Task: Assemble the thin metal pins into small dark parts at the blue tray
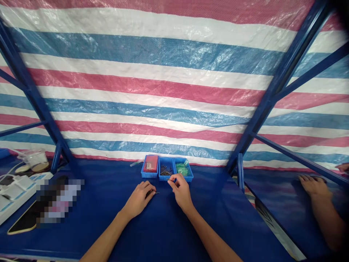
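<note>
My left hand (140, 198) rests low over the blue tabletop, its fingers curled. A small thin metal piece (157, 193), like a screw, pokes out past its thumb and fingertips. My right hand (180, 189) is held in a pinch at the front edge of the middle blue bin (163, 178). Something tiny shows at its fingertips, too small to name. Several dark, thin screw-like metal pieces (165, 170) lie in that bin. The left bin (149, 175) holds a red packet (151, 163), and the right bin (189, 178) holds green plastic bags (182, 168).
A small clear plastic piece (135, 163) lies left of the bins. At the left stand a power strip (16, 198), a partly pixelated phone-like object (25, 216) and a clear container (38, 158). Blue frame posts (256, 120) flank the table. Another person's hand (313, 185) rests on the right-hand table.
</note>
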Available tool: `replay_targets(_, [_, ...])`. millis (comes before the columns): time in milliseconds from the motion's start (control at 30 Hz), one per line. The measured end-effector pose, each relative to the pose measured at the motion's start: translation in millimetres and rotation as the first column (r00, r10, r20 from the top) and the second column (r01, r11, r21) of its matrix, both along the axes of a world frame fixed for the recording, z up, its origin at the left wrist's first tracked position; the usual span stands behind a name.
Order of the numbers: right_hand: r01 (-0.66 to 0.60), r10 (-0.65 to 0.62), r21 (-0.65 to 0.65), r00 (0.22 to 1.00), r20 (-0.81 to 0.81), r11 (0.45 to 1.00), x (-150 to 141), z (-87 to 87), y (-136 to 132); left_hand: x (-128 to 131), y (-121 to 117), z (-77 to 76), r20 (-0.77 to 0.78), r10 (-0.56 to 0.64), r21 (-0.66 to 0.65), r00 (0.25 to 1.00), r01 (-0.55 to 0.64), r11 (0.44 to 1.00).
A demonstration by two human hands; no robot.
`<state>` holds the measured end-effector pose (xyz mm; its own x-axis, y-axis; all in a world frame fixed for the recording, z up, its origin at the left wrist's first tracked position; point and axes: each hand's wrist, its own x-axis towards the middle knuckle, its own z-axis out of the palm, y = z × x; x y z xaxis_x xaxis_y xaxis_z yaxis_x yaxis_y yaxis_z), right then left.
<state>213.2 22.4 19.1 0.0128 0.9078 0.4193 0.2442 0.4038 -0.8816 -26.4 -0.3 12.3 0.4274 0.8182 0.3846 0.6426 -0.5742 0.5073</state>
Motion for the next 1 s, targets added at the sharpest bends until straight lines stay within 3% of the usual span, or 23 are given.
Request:
replay_targets(200, [0.026, -0.037, -0.134, 0.996, -0.078, 0.991, 0.3, -1.9, -0.4, 0.1, -0.3, 0.8, 0.003, 0.004, -0.001, 1.0, -0.004, 1.0])
replay_targets(367, [-0.04, 0.011, -0.16, 0.983, -0.183, 0.986, -2.4, -6.1, 1.8, 0.0, 0.7, -0.4, -0.005, 0.006, -0.006, 1.0, -0.006, 1.0])
replay_targets(567, [-0.07, 0.048, -0.135, 0.986, -0.159, 0.988, -2.3, -3.1, 0.8, -0.4, 0.6, -1.4, -0.007, 0.01, -0.021, 1.0, -0.011, 1.0])
replay_targets(1000, [0.046, -0.047, 0.068, 0.999, 0.009, 0.997, 1.9, 3.1, 0.4, -0.6, 0.2, -1.1, -0.008, 0.017, -0.018, 1.0, -0.017, 1.0])
